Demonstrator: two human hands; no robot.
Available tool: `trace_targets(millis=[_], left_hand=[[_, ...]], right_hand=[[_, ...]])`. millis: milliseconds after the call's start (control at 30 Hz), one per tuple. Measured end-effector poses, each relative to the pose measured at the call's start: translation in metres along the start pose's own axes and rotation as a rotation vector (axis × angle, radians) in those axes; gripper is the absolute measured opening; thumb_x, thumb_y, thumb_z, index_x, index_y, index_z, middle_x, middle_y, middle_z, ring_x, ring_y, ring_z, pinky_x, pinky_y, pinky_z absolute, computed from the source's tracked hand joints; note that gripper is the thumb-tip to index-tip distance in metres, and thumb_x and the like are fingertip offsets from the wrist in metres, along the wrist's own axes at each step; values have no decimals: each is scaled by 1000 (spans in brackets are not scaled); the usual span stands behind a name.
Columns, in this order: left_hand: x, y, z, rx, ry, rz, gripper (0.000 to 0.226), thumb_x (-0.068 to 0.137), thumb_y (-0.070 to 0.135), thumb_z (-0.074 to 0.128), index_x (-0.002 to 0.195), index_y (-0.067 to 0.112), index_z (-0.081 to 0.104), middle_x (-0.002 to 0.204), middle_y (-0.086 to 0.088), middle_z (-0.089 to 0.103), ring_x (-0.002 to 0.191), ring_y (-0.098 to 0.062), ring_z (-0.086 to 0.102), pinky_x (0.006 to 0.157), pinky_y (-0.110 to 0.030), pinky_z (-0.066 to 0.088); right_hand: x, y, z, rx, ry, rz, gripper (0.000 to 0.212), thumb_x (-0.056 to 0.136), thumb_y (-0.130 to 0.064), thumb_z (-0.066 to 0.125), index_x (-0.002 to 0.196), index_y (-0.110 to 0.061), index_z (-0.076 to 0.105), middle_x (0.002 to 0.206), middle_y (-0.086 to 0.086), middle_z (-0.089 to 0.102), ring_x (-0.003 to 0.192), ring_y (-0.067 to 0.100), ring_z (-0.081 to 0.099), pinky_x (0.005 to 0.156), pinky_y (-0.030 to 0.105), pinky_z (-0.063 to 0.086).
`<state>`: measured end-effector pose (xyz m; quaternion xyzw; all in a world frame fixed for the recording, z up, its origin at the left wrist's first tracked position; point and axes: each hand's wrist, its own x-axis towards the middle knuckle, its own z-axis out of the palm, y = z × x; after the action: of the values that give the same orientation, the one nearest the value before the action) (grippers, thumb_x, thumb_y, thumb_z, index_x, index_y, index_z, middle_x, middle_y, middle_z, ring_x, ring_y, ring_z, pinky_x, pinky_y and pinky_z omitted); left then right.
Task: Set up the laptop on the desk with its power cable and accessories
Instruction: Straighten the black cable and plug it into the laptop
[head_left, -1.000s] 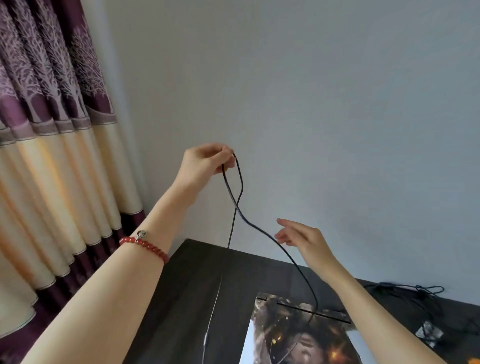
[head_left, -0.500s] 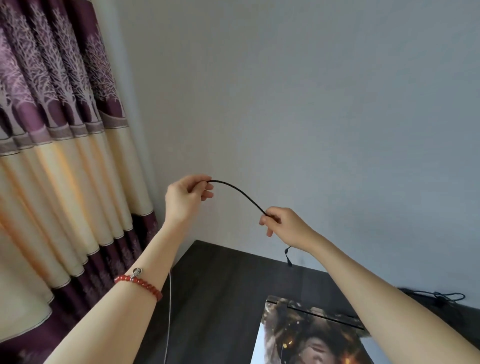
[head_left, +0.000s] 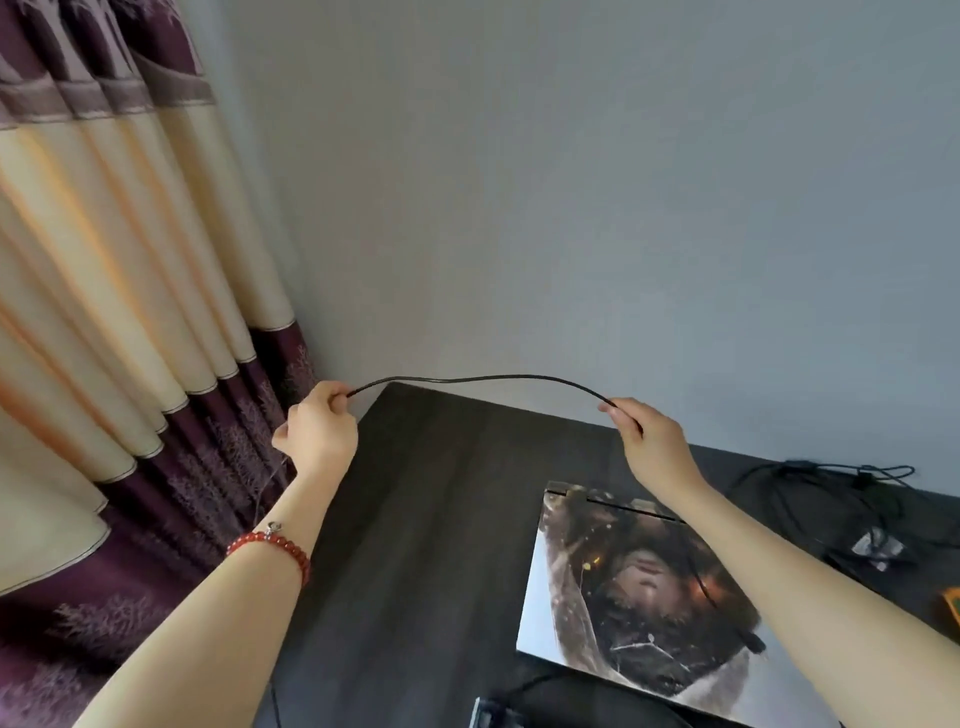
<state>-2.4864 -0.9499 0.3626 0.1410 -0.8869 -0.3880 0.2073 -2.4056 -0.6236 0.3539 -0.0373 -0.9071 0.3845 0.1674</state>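
We see the left hand (head_left: 317, 431) raised above the near-left corner of the desk (head_left: 441, 519), its fingers curled in and pinching a thin black cable (head_left: 483, 378) at the fingertips. The right hand (head_left: 652, 444) is up at about the same height, its fingers and thumb likewise closed round the same cable, which runs down through the palm. Between the two grips the cable spans in a shallow arch in front of the grey wall (head_left: 571, 182) — not pulled tight, sagging a little near the left hand. Below the left hand a fine strand drops past the wrist, which wears a red bead bracelet (head_left: 275, 545). Below the right hand the cable trails along the forearm and over the laptop (head_left: 623, 597), ending in a small dark plug above the lid's near-right corner.

The laptop lies closed and flat on the dark desk, under and just left of the right forearm, its lid covered with a printed picture. At the desk's far right lies a loose tangle of black cords (head_left: 852, 483) — well apart from both hands. A purple and cream curtain (head_left: 119, 312) hangs on the left.
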Motion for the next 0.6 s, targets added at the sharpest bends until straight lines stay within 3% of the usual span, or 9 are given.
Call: trace_targets(millis=[67, 167, 267, 367, 433, 500, 533, 600], left_hand=[[4, -14, 11, 59, -92, 18, 33, 93, 8, 37, 108, 23, 63, 110, -6, 66, 111, -29, 49, 97, -44, 24], [6, -24, 22, -65, -257, 115, 34, 94, 10, 40, 123, 18, 56, 126, -10, 56, 118, -29, 49, 105, -45, 31], [-11, -25, 34, -229, -526, 415, 35, 96, 16, 44, 131, 14, 49, 134, -6, 52, 127, -18, 44, 108, -32, 29], [-40, -22, 52, -91, -773, 685, 41, 97, 26, 42, 137, 17, 41, 138, -1, 49, 134, -16, 34, 114, -46, 19], [-52, -25, 61, -101, -862, 742, 35, 97, 26, 43, 130, 19, 49, 111, 2, 63, 114, -16, 52, 110, -48, 20], [-53, -32, 65, -198, -840, 757, 22, 96, 19, 45, 107, 14, 64, 76, 4, 61, 76, -20, 61, 96, -42, 39], [-49, -39, 69, -226, -795, 734, 20, 95, 16, 47, 96, 12, 66, 68, 2, 59, 66, -23, 60, 82, -38, 46], [-36, -55, 73, -194, -699, 591, 19, 95, 15, 48, 87, 13, 65, 63, -1, 60, 60, -22, 59, 63, -31, 45]], right_hand=[[-6, -12, 17, 2, -27, 8, 27, 97, -16, 43, 115, -10, 63, 111, 7, 65, 104, 20, 58, 90, 22, 39], [-17, -24, 41, -89, -145, -13, 31, 97, -9, 39, 121, -10, 59, 97, 6, 58, 75, 4, 52, 70, 8, 34], [-25, -36, 69, -117, -255, 11, 32, 97, -11, 36, 126, -14, 51, 102, -1, 58, 74, -3, 48, 71, 6, 33], [-31, -51, 87, -37, -257, 26, 26, 95, -12, 40, 121, -18, 38, 81, -6, 59, 75, 4, 56, 69, 13, 38], [-34, -54, 93, 19, -204, 57, 26, 93, -12, 45, 116, -20, 36, 74, -10, 60, 73, 7, 58, 67, 13, 43], [-38, -53, 91, 39, -199, 101, 20, 92, -16, 50, 109, -25, 42, 70, -10, 62, 68, 5, 59, 66, 13, 44], [-42, -48, 89, 18, -218, 138, 13, 92, -19, 52, 103, -26, 48, 69, -11, 61, 66, 2, 59, 63, 12, 44], [-50, -35, 85, -34, -258, 201, 8, 92, -21, 53, 88, -24, 59, 67, -14, 58, 60, -1, 55, 58, 12, 41]])
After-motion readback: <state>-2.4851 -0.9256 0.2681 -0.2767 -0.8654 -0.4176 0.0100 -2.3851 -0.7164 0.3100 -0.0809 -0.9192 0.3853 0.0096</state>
